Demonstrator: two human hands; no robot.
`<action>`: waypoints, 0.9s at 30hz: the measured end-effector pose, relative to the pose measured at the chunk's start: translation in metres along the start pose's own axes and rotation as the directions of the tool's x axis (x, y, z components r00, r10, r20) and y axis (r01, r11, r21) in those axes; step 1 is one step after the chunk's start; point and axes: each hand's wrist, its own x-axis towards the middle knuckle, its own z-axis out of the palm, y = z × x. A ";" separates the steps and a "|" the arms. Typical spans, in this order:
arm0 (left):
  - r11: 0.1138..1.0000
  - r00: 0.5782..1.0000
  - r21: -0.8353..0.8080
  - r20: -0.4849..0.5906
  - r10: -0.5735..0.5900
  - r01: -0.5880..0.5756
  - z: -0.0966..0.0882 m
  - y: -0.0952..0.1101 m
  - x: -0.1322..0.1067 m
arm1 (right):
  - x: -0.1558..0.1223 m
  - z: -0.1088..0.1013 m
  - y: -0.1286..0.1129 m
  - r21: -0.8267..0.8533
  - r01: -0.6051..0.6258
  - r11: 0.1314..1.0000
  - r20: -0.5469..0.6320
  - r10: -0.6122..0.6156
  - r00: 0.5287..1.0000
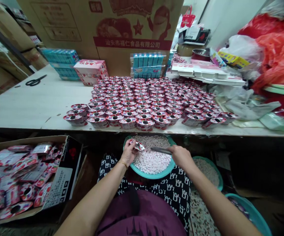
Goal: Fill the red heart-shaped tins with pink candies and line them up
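Note:
My left hand (128, 153) is closed on a small red-and-white printed packet (139, 146), held tilted over the left side of a teal basin (154, 176). White and pale pink pellets like small candies (152, 163) fill much of the basin. My right hand (180, 155) grips the end of a dark, narrow, flat tool (161, 150), whose far end points left above the pellets, close to the packet. Whether the tool is a scoop or a blade, I cannot tell. The basin rests at my lap, just below the table's front edge.
Rows of similar small boxes with holes on top (144, 123) stand along the white table (33, 105). Scissors (35, 80) lie at left. A carton of printed packets (21, 183) sits at lower left. Another teal basin (219, 177) is at right, near plastic bags (277, 55).

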 end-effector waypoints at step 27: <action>0.949 0.912 0.045 -0.264 0.313 -0.312 -0.038 0.161 -0.060 | 0.040 -0.060 -0.248 -0.090 0.790 0.606 -0.493 -0.717 0.493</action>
